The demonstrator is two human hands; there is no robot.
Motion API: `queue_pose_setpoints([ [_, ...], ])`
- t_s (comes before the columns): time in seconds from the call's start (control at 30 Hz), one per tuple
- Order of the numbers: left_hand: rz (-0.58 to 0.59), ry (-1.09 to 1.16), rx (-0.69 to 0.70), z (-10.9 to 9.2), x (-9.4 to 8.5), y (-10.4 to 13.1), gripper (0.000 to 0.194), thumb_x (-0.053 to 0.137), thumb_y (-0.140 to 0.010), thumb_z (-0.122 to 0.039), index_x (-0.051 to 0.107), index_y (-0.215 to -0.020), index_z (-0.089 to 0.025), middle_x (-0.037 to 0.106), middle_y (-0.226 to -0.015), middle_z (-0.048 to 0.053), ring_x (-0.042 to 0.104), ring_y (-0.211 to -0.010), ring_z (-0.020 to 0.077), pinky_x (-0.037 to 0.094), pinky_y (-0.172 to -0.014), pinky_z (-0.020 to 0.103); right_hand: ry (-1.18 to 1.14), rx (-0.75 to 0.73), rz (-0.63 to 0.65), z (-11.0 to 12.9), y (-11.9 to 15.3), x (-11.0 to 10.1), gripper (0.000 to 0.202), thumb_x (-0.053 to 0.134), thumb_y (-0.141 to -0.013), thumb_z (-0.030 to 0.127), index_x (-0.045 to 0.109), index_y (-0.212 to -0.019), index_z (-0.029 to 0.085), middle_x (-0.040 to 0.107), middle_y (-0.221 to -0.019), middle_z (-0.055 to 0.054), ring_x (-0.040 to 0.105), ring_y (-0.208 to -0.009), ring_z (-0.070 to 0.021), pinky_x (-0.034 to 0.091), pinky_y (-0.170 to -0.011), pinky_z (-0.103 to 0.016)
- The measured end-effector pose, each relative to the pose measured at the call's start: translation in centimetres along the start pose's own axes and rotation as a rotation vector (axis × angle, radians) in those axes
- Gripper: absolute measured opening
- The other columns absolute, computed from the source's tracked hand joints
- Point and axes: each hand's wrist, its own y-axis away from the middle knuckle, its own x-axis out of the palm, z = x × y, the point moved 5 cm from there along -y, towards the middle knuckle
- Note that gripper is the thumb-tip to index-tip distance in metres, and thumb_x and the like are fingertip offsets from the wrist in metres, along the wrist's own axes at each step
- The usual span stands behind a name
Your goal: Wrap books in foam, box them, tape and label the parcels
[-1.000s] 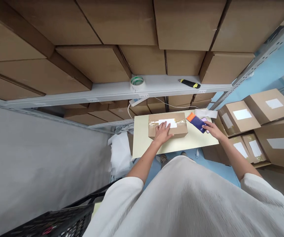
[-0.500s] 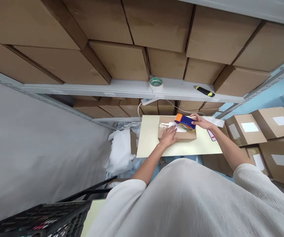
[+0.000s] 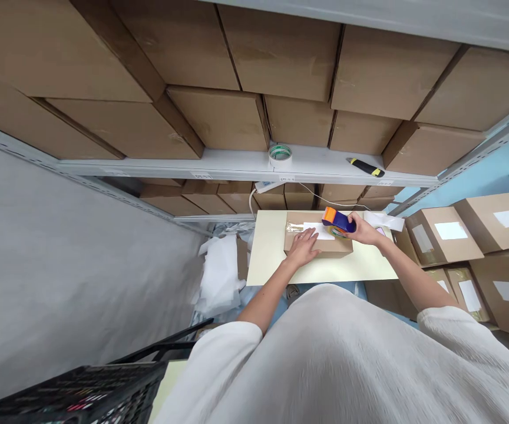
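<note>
A closed cardboard box (image 3: 334, 249) lies on the pale yellow board (image 3: 265, 259), with a white label (image 3: 325, 231) and clear tape on its top. My left hand (image 3: 303, 247) rests on the box with its fingers spread, its fingertips on the label's left part. My right hand (image 3: 363, 228) is wrapped round the blue and orange tape dispenser (image 3: 337, 221), which is over the box's right part, its orange end pointing left. The roll of tape shows under the dispenser.
A shelf (image 3: 237, 159) full of cartons holds a tape roll (image 3: 280, 154) and a cutter (image 3: 366, 167). Labelled boxes (image 3: 446, 235) are stacked at right, white sheets (image 3: 221, 271) lie at left, and a black crate (image 3: 117, 394) stands at lower left.
My right hand has moved the tape dispenser to the right and tilted it, uncovering more of the label. My left hand stays on the box. The view has shifted slightly.
</note>
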Motion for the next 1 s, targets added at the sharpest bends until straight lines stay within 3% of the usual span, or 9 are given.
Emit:
queue_pose_setpoints([
  [0.13, 0.021, 0.005, -0.022, -0.3, -0.2, 0.0, 0.068, 0.074, -0.096, -0.04, 0.059, -0.161, -0.024, 0.044, -0.179, 0.015, 0.036, -0.169, 0.0352, 0.029, -0.137, 0.057, 0.007, 0.032, -0.088, -2.5, 1.4, -0.5, 0.062, 0.084, -0.073, 0.054, 0.037, -0.105, 0.03, 0.058, -0.109, -0.002, 0.054, -0.089, -0.0207, 0.049, -0.078, -0.033],
  [0.23, 0.007, 0.057, -0.053, -0.5, -0.9, -0.2, 0.06, 0.075, -0.093, -0.034, 0.067, -0.152, -0.025, 0.05, -0.175, 0.014, 0.041, -0.165, 0.0362, 0.032, -0.135, 0.058, -0.038, 0.025, -0.122, -3.1, 2.0, -0.5, 0.064, 0.084, -0.07, 0.051, 0.04, -0.111, 0.03, 0.059, -0.113, -0.004, 0.057, -0.096, -0.0225, 0.052, -0.082, -0.035],
  [0.3, -0.073, 0.165, -0.101, -0.7, -1.9, -0.7, 0.045, 0.069, -0.096, -0.028, 0.074, -0.14, -0.024, 0.062, -0.164, 0.013, 0.052, -0.157, 0.0346, 0.039, -0.132, 0.056, -0.089, 0.007, -0.112, -3.0, 2.2, -0.4, 0.064, 0.082, -0.07, 0.046, 0.044, -0.119, 0.03, 0.062, -0.118, -0.006, 0.061, -0.104, -0.0249, 0.054, -0.087, -0.037],
  [0.37, -0.223, 0.34, -0.167, -1.0, -3.4, -1.4, 0.033, 0.061, -0.101, -0.025, 0.078, -0.129, -0.023, 0.073, -0.148, 0.013, 0.065, -0.143, 0.031, 0.048, -0.125, 0.05, -0.127, -0.013, -0.086, -2.9, 2.3, -0.3, 0.065, 0.08, -0.071, 0.039, 0.047, -0.127, 0.029, 0.064, -0.125, -0.008, 0.064, -0.113, -0.0272, 0.056, -0.094, -0.039],
  [0.47, -0.373, 0.688, -0.281, -1.9, -4.9, -2.7, 0.023, 0.062, -0.102, -0.029, 0.076, -0.118, -0.022, 0.081, -0.124, 0.012, 0.077, -0.117, 0.0267, 0.058, -0.108, 0.044, -0.107, -0.025, -0.055, -3.2, 2.4, -0.4, 0.062, 0.075, -0.072, 0.031, 0.053, -0.129, 0.028, 0.068, -0.128, -0.008, 0.067, -0.115, -0.0281, 0.056, -0.099, -0.041],
  [0.6, -0.276, 1.05, -0.371, -4.5, -4.9, -4.4, 0.025, 0.073, -0.098, -0.041, 0.069, -0.112, -0.021, 0.083, -0.106, 0.01, 0.08, -0.091, 0.0223, 0.06, -0.085, 0.035, -0.041, -0.018, -0.025, -3.5, 2.4, -0.4, 0.053, 0.074, -0.073, 0.027, 0.058, -0.123, 0.025, 0.073, -0.12, -0.007, 0.07, -0.107, -0.0274, 0.058, -0.097, -0.041],
  [0.73, -0.272, 1.105, -0.361, -6.3, -5.2, -5.1, 0.036, 0.084, -0.09, -0.047, 0.065, -0.109, -0.022, 0.08, -0.093, 0.004, 0.078, -0.085, 0.02, 0.056, -0.077, 0.03, -0.025, -0.027, -0.021, -2.9, 2.2, -0.5, 0.052, 0.079, -0.074, 0.028, 0.062, -0.123, 0.024, 0.075, -0.12, -0.008, 0.071, -0.106, -0.0285, 0.058, -0.095, -0.041],
  [1.0, -0.289, 1.138, -0.411, -5.1, -4.8, -5.4, 0.04, 0.09, -0.075, -0.025, 0.061, -0.103, -0.023, 0.075, -0.076, -0.001, 0.073, -0.074, 0.0172, 0.053, -0.073, 0.029, -0.005, -0.056, 0.01, -1.7, 1.7, -0.5, 0.05, 0.08, -0.077, 0.027, 0.064, -0.124, 0.024, 0.076, -0.123, -0.011, 0.072, -0.107, -0.0304, 0.059, -0.096, -0.044],
])
